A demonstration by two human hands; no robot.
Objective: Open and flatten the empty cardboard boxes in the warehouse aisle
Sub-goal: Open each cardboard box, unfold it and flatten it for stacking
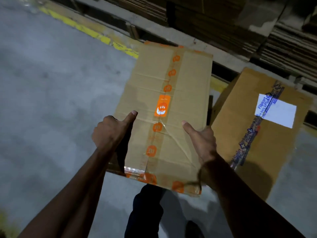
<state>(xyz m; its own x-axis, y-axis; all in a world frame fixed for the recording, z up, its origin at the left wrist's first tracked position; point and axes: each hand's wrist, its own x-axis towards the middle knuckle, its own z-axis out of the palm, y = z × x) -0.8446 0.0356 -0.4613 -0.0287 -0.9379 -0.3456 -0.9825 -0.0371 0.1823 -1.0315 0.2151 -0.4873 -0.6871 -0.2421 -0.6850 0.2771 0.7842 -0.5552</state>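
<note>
A closed cardboard box with orange-logo tape [145, 86] running down its middle is held up in front of me above the floor. My left hand [111, 131] grips its left side, thumb lying on the top face and fingers hidden under the edge. My right hand [200, 140] grips the right side the same way, thumb on top. The clear tape near my right thumb is wrinkled and partly lifted. A second cardboard box with a white label and blue printed tape [253, 127] stands on the floor to the right.
Grey concrete floor [51, 100] spreads to the left, with a yellow painted line [82, 30] along a rack base. Stacks of flat cardboard [283, 40] fill the shelving at the top right. My legs and a shoe [193, 229] show below the box.
</note>
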